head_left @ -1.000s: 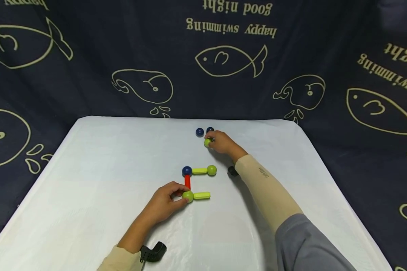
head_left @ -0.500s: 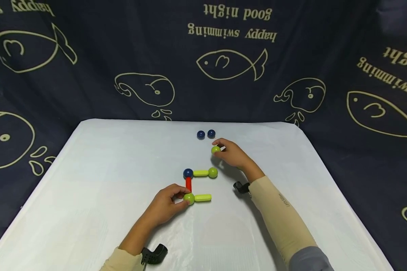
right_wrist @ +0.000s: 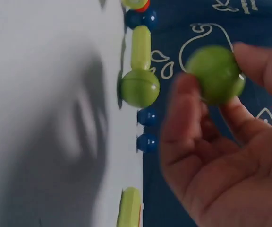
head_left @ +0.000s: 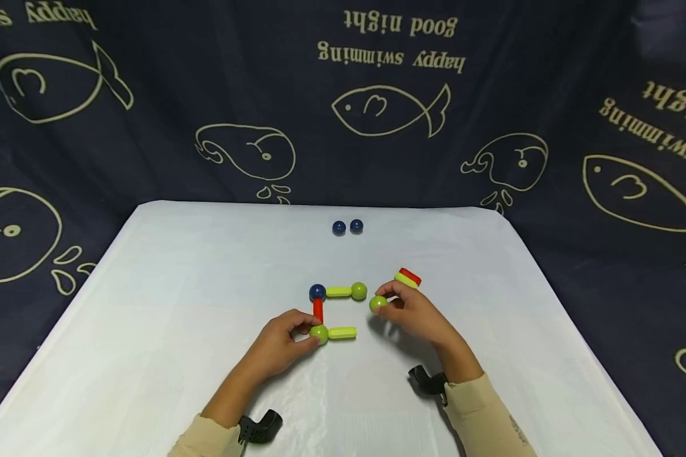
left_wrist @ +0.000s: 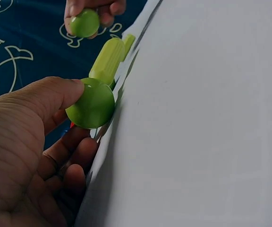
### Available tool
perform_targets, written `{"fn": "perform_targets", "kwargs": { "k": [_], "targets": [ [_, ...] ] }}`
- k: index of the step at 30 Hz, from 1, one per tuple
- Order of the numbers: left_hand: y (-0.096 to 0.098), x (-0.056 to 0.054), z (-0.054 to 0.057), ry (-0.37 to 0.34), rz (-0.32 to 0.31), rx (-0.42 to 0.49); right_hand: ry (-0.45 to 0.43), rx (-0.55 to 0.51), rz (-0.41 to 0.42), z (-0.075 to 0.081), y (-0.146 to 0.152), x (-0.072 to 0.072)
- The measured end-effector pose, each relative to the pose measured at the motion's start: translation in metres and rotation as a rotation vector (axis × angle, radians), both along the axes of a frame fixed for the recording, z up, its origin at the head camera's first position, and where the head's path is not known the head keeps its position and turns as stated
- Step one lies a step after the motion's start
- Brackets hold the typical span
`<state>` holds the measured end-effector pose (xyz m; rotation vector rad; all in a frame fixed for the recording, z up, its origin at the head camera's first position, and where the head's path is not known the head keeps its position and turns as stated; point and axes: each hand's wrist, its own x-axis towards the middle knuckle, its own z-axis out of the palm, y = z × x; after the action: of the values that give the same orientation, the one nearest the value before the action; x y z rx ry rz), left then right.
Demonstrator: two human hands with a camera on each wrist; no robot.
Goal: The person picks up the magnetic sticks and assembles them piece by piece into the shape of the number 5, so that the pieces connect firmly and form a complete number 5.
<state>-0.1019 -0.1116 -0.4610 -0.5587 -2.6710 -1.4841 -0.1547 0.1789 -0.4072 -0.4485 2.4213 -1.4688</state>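
Observation:
On the white table lies a joined shape of balls and rods. Its near corner is a green ball (head_left: 319,334), which my left hand (head_left: 286,343) pinches between thumb and fingers. A yellow-green rod (head_left: 342,332) points right from that ball, and a red rod (head_left: 318,311) runs back to a blue ball (head_left: 317,292). From there another yellow-green rod (head_left: 338,292) leads to a second green ball (head_left: 359,291). My right hand (head_left: 414,311) holds a loose green ball (right_wrist: 216,74) in its fingertips, just right of the shape and raised above the table in the right wrist view.
Two loose blue balls (head_left: 347,226) sit near the table's far edge. Behind my right hand lie a loose red rod (head_left: 410,276) and a yellow-green rod (head_left: 405,280) side by side. A dark cloth (head_left: 343,165) with fish drawings hangs behind the table (head_left: 206,254).
My right hand has brought the green ball from beside the far blue balls toward me and right, near the joined shape. The loose rods have come into sight. My left hand keeps its place.

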Motion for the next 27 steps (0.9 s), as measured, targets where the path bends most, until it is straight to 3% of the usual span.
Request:
{"fn": "perform_targets", "kwargs": {
  "k": [6, 11, 27],
  "targets": [
    [-0.001, 0.001, -0.001, 0.004, 0.0, -0.008, -0.031, 0.037, 0.141, -0.01, -0.006, 0.011],
    [-0.001, -0.001, -0.002, 0.012, -0.005, 0.002, -0.032, 0.088, 0.205, -0.018, -0.01, 0.013],
    [0.0, -0.002, 0.0, 0.002, -0.014, 0.009, 0.019, 0.129, 0.194, -0.026, -0.012, 0.015]
  ]
}}
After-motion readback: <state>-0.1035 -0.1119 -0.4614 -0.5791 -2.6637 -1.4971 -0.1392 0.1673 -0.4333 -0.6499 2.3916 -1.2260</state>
